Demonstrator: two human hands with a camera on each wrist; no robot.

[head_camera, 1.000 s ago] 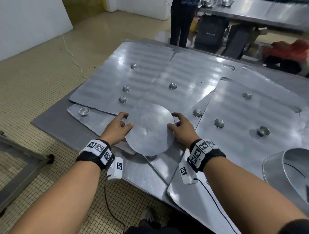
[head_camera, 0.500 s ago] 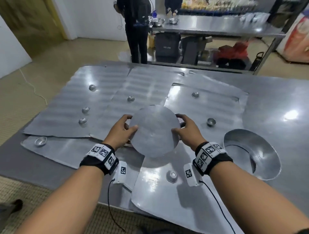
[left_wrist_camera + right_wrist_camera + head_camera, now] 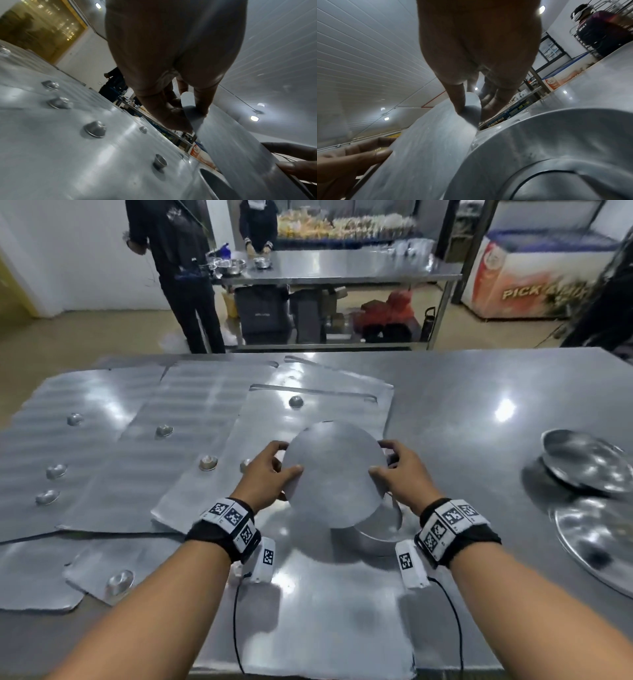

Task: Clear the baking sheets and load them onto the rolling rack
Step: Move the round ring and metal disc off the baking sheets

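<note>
Both hands on the round disc, held up over the table!

L hand [image 3: 265, 474] pinches the round metal disc [image 3: 334, 474] at its left edge, thumb on top, fingers under; R hand [image 3: 400, 474] grips the right edge the same way. Disc is tilted, clear of the flat baking sheets [image 3: 113, 446] spread on the steel table [image 3: 462, 412], w/ small metal cups [image 3: 208, 463] dotted on them. A round pan [image 3: 380, 534] sits just below the disc; more round pans [image 3: 582, 460] at far right.
</note>
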